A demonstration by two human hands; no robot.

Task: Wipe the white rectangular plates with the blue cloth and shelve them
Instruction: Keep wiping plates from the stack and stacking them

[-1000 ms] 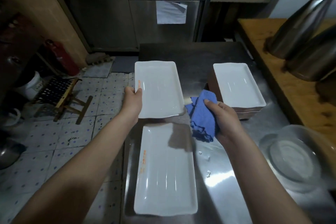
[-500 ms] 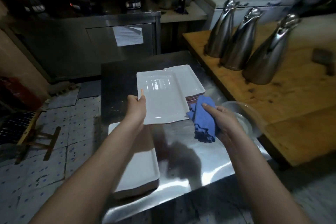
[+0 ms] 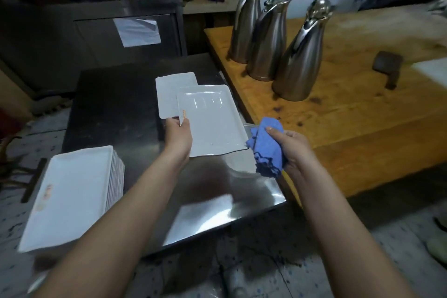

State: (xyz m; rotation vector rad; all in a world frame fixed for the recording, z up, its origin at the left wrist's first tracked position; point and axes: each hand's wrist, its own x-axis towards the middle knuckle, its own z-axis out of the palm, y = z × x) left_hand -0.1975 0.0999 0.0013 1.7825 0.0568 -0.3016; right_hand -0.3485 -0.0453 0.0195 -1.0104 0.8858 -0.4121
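A tall stack of white plates (image 3: 72, 191) sat at 8 o'clock on the steel table (image 3: 108, 104), hanging over its near left edge. At centre, the person's left hand (image 3: 177, 136) pinched the left rim of a single plate (image 3: 210, 121), held level above the table. A second stack (image 3: 174, 92) lay at 11 o'clock behind it. At 3 o'clock of the held plate, the right hand (image 3: 292, 152) was clenched round the bunched blue cloth (image 3: 266, 150), just beside the plate's near right corner and not on its face. Three steel jugs (image 3: 297, 55) stood on the wooden table (image 3: 350, 116) at 1 o'clock. The job looked mid-course: one plate in hand, many waiting, no shelf in view. Which stack had been wiped could not be told.
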